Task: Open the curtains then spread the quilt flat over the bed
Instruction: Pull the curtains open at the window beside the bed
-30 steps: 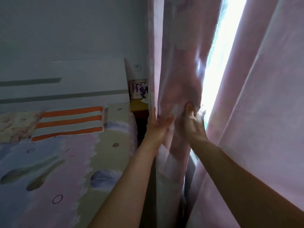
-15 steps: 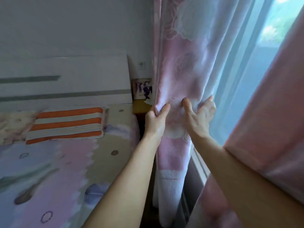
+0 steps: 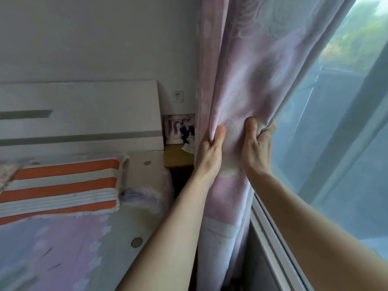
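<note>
From the head camera, both hands gripped the pink curtain [image 3: 252, 70], bunched beside the wall at the left edge of the window [image 3: 340, 148]. The left hand [image 3: 210, 151] pinched a fold, thumb in front, its other fingers hidden behind the cloth. The right hand [image 3: 257, 149] curled round the curtain's edge, fingertips buried in fabric. The bed [image 3: 126, 227] lay to the left, cut off by the frame, with a striped pillow [image 3: 60, 185] at its head

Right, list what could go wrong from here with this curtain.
The left hand and right hand grip the curtain low, so a hard tug might strain its fixings above, out of view. The curtain hangs right beside the framed photo on the nightstand; swinging cloth could knock it over.
</note>
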Action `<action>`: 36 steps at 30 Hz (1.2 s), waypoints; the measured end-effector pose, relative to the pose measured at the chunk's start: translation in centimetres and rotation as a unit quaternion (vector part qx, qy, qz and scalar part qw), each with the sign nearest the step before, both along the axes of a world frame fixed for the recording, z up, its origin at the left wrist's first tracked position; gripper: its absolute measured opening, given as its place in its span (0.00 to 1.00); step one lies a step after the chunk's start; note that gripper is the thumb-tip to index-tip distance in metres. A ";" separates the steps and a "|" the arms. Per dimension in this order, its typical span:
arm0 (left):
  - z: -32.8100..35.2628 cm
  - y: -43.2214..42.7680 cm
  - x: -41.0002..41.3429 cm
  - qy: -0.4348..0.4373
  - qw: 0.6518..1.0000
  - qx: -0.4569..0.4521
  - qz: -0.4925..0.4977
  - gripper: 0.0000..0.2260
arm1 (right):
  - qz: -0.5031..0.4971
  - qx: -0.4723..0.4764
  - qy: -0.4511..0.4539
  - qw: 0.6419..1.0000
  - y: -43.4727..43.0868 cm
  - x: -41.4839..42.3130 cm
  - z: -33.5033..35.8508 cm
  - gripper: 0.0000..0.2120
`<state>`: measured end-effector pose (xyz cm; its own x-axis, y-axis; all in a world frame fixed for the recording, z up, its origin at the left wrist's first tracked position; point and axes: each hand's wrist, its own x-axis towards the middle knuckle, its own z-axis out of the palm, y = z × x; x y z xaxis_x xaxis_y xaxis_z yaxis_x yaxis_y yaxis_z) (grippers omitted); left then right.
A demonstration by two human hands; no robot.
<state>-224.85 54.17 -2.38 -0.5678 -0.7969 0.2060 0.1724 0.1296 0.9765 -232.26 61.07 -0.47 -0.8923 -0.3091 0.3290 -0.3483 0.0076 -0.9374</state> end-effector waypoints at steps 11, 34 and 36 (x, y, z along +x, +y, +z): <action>1.3 -11.8 -7.9 0.004 0.998 -0.051 0.033 0.23 | -0.067 0.014 0.027 0.997 -11.6 -7.5 1.5 0.22; 1.8 -40.7 -30.5 -0.018 0.997 -0.056 0.047 0.25 | -0.037 0.001 0.062 0.997 -39.9 -30.4 2.5 0.26; 1.8 -43.0 -32.3 -0.009 0.997 -0.059 0.046 0.25 | -0.048 0.005 0.076 0.996 -42.4 -32.2 2.2 0.28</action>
